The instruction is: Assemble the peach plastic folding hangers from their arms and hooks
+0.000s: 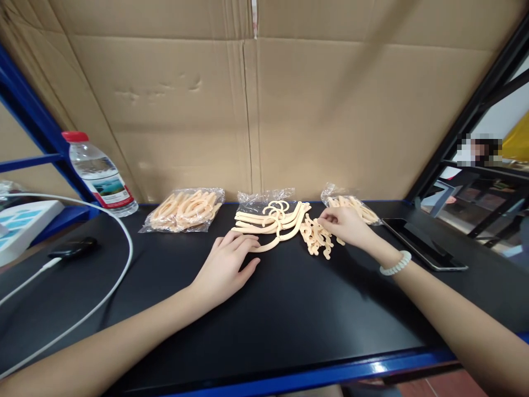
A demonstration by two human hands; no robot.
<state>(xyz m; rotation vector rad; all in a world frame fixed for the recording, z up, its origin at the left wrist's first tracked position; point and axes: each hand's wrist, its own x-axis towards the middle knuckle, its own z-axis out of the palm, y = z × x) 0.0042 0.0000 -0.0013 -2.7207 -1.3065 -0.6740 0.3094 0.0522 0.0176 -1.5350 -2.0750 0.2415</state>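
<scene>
My left hand (227,262) rests palm down on the black table, fingers stretched and thumb apart. Its fingertips touch the end of a cream-coloured curved strip (268,245). Beyond it lie several long cream strips (256,221) and some thin curved pieces (276,209), beside a clear plastic bag (264,197). My right hand (345,223) is closed in a pinch at the edge of a pile of small wavy cream pieces (316,234). Whatever is between those fingertips is hidden. A bracelet (395,263) circles the right wrist.
Filled plastic bags lie at the back left (184,209) and behind my right hand (363,212). A water bottle (101,176) leans at left, near a white cable (130,242) and black device (72,248). A phone (421,242) lies at right. Cardboard (173,121) walls the back.
</scene>
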